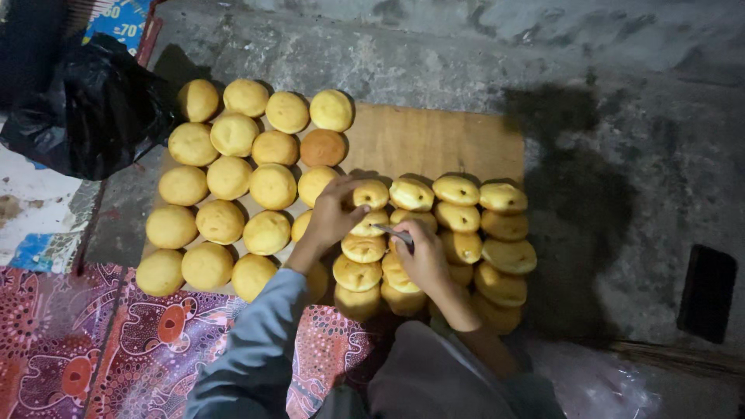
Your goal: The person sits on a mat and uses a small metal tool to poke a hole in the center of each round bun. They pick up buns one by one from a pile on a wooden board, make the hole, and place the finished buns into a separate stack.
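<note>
Two bare hands at work over round golden-yellow buns, centre of the frame. Left hand (330, 213), in a grey-blue sleeve (252, 349), fingers curled down and pinching the edge of a small yellow bun with a dark filling spot (371, 193), thumb against its near side. Right hand (423, 256) closed around a thin metal tool (390, 231), tip pointing left toward the bun just below the pinched one; whether knife or spoon, cannot tell.

Spread beneath: a flat brown wooden board (434, 140), bare along its upper right. On its left half, plain round buns (229, 178) in loose rows, touching or just beside each other, one darker orange-brown bun (323, 147) in the second row from the top. On its right half, four overlapping columns of filled buns (481, 233), each leaning on the next, running down toward the lower centre of the frame.

Upper left: a crumpled black plastic bag (85, 109). Lower left: a red and purple patterned cloth (116, 341), reaching under the near edge of the board. Right and top of the frame: grey concrete floor (621, 155), with a dark rectangular object (705, 293) at the right edge, well apart from the buns.
</note>
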